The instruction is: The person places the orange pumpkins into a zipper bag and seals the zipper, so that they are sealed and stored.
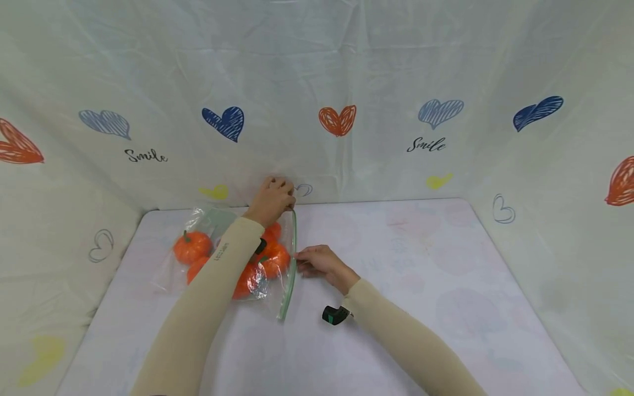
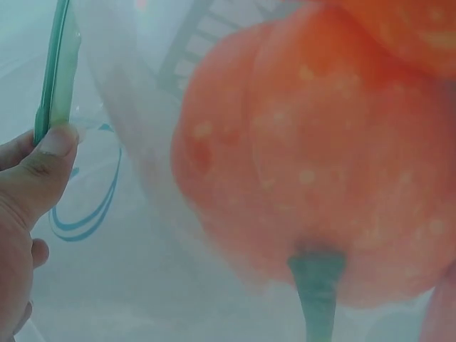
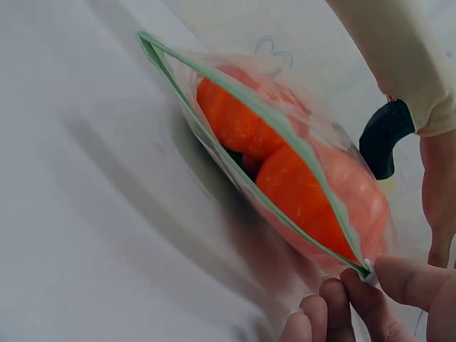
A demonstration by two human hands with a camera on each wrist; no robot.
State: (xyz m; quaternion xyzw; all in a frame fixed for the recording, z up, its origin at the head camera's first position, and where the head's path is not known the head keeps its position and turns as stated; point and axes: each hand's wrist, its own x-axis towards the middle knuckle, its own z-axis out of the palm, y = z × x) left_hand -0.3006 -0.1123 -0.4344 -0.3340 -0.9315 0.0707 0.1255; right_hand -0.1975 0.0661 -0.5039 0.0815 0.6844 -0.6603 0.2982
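Observation:
A clear zip bag (image 1: 271,308) with a green zip strip (image 1: 295,231) along its right side lies on the table, holding several small orange pumpkins (image 1: 192,247) with green stems. My left hand (image 1: 272,199) pinches the strip's far end between thumb and fingers; the left wrist view shows that grip beside a pumpkin (image 2: 306,142). Farther down the strip, my right hand (image 1: 322,264) pinches a small white slider (image 3: 368,273). From there toward the near end, the bag's mouth gapes, with pumpkins (image 3: 299,192) visible inside. My left forearm hides part of the bag in the head view.
The white table (image 1: 396,308) extends to the right of the bag. A pale sheet (image 1: 376,66) printed with hearts and words hangs behind and at both sides. Dark wrist cameras (image 1: 335,315) sit on both sleeves.

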